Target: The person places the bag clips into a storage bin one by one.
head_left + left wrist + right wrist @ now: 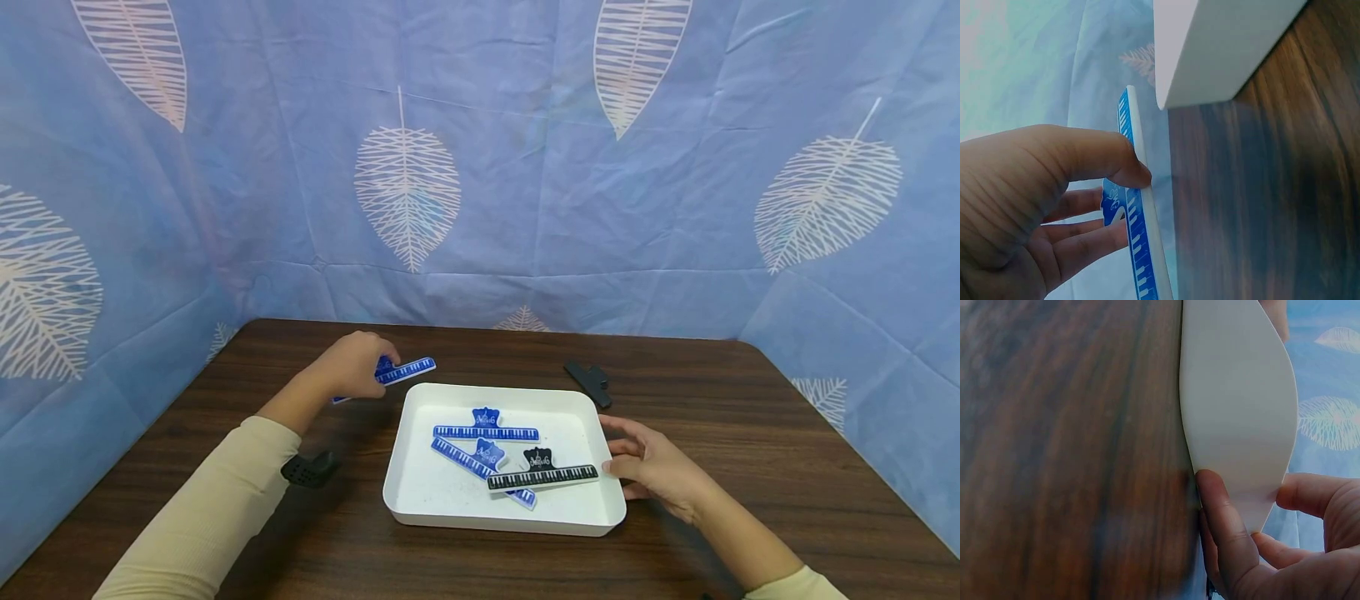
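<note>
Left of the tray, my left hand (351,367) pinches a blue clip (411,370) with a piano-key print between thumb and fingers. The left wrist view shows this blue clip (1139,250) on edge, the thumb on its white side. A white tray (435,504) stands in the middle of the table. My right hand (660,468) grips its right end, thumb at the rim and fingers against the outer wall (1235,412). Inside the tray lie two blue clips, one upper (486,434) and one slanted (459,457), and a black clip (551,477) overlapping the slanted one.
A dark clip (591,383) lies on the brown wooden table (495,354) behind the tray's right corner. Blue cloth (510,183) with white leaf prints hangs behind the table and along both sides.
</note>
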Available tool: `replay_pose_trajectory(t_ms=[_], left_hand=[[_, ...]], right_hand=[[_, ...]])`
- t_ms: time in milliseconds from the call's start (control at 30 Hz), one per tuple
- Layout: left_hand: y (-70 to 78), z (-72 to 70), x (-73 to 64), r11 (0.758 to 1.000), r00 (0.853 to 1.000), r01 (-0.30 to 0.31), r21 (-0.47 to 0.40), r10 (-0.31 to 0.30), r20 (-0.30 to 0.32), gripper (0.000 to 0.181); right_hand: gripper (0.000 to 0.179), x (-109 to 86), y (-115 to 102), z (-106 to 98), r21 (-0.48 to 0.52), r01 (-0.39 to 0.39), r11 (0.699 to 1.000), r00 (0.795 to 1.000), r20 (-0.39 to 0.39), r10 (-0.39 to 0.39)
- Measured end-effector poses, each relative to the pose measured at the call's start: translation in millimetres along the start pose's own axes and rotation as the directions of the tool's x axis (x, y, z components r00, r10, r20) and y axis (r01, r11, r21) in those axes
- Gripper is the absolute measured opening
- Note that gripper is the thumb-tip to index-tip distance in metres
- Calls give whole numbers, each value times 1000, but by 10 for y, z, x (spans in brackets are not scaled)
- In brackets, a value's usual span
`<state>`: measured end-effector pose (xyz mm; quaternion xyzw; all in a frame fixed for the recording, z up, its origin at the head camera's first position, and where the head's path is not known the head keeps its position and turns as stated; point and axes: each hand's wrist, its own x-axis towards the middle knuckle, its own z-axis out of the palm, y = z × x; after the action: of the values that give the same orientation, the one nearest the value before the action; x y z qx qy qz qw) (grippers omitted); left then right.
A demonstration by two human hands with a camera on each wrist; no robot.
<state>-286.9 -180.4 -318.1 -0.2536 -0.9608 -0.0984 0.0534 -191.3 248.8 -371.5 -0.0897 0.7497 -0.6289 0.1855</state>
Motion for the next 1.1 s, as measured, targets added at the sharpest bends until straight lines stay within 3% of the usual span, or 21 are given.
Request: replay_pose_trajectory(t_ms=[200, 1100], left_hand=[[131, -61, 7, 997, 998, -60, 40, 61, -3, 35], [648, -100, 155, 987, 988, -131, 93, 123, 88, 39]], right_hand=[[78, 0, 0, 4, -7, -8, 1000, 1000, -16, 8], [77, 5, 11, -1, -7, -6, 1000, 1000, -19, 6]])
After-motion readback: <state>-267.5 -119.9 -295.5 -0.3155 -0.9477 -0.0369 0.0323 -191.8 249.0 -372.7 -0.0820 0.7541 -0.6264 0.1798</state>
